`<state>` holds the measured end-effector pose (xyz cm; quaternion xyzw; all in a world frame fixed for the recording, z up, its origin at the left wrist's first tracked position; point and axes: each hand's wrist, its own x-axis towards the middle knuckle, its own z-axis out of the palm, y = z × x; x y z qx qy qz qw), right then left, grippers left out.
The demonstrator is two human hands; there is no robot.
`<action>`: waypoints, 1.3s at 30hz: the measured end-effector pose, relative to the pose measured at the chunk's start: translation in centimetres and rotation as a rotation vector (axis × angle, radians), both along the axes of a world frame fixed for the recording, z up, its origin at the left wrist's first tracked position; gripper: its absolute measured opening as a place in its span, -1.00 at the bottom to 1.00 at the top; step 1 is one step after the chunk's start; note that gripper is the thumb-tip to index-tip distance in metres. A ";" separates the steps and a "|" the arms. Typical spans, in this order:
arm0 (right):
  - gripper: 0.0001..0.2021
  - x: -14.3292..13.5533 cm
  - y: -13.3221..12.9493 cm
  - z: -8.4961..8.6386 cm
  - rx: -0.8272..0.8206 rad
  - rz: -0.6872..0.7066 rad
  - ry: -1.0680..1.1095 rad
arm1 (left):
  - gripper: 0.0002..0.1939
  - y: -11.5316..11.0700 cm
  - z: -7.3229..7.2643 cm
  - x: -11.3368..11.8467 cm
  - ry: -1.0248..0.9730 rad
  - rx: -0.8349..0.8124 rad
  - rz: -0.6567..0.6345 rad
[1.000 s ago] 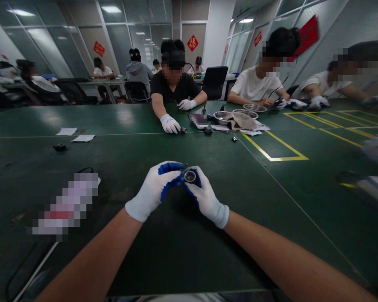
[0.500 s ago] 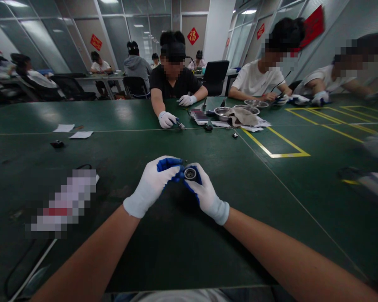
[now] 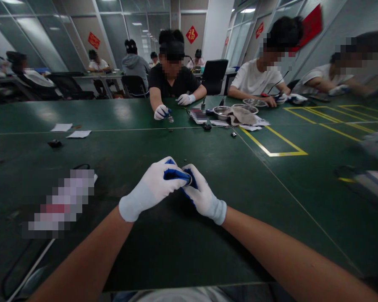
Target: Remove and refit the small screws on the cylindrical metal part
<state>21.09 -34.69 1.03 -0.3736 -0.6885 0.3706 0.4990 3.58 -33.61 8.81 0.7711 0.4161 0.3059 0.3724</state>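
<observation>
Both my hands wear white gloves with blue palms and meet above the green table [image 3: 164, 251]. My right hand [image 3: 203, 193] is closed around a small round metal part [image 3: 190, 180], of which only a bit of rim shows. The fingers of my left hand [image 3: 157, 184] are pinched together over the face of that part, covering most of it. Whether the left fingertips hold a further piece is hidden. A tiny dark piece [image 3: 185, 160] lies on the table just beyond my hands.
Across the table a person's gloved hand [image 3: 161, 112] holds a small metal part. Metal bowls [image 3: 222, 112] and a grey cloth [image 3: 241, 115] stand beyond, to the right. A blurred-out flat object [image 3: 66, 201] lies at left, near white papers [image 3: 78, 134].
My left hand has moved right, its fingers now over the round part, which was open to view before. The person opposite has raised the small metal part slightly and moved it left.
</observation>
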 end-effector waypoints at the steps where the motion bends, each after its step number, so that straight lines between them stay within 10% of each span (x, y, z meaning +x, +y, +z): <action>1: -0.84 0.0 -0.1 0.1 0.006 0.003 -0.007 | -0.85 -0.1 0.1 0.0 0.019 0.003 -0.010; 23: -0.82 -0.1 -0.2 0.0 -0.017 0.066 -0.114 | -0.79 -0.9 0.3 0.3 0.309 0.073 0.050; 30: -0.81 0.4 0.2 0.1 -0.028 0.181 -0.163 | -0.82 -0.5 0.5 -0.5 0.388 0.138 -0.125; 39: -0.82 0.5 0.2 0.2 -0.020 0.139 -0.154 | -0.77 -1.0 0.2 0.4 0.418 0.142 0.012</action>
